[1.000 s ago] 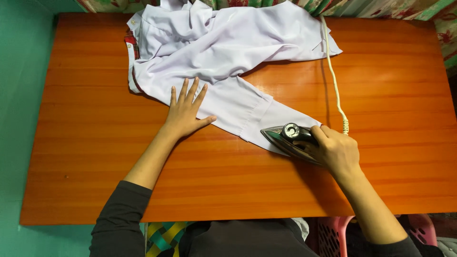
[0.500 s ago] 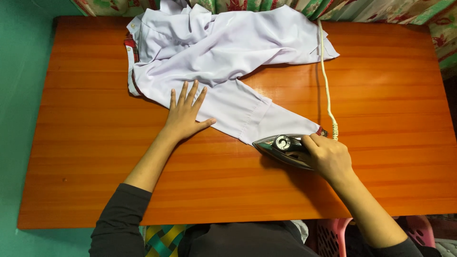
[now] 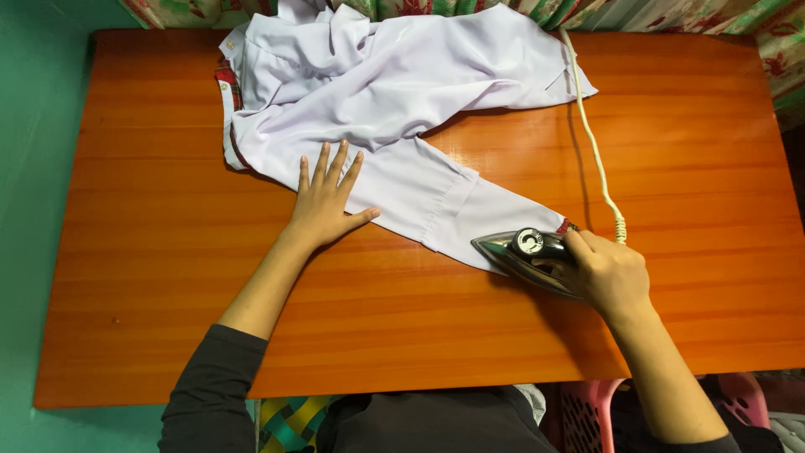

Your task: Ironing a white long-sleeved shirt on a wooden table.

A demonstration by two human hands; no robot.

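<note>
A white shirt (image 3: 394, 92) lies rumpled on the table, one sleeve stretched flat; a chrome iron (image 3: 528, 256) (black dial on top) sits on its cuff.

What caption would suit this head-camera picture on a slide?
Left hand flat on a white shirt sleeve, right hand gripping a metal iron at the cuff, on an orange table.

- shirt (image 3: 394, 84) top runs off the far edge
- iron (image 3: 528, 256) handle buried under the right hand (image 3: 612, 273)
- cord (image 3: 591, 134) leaves frame far side
</note>
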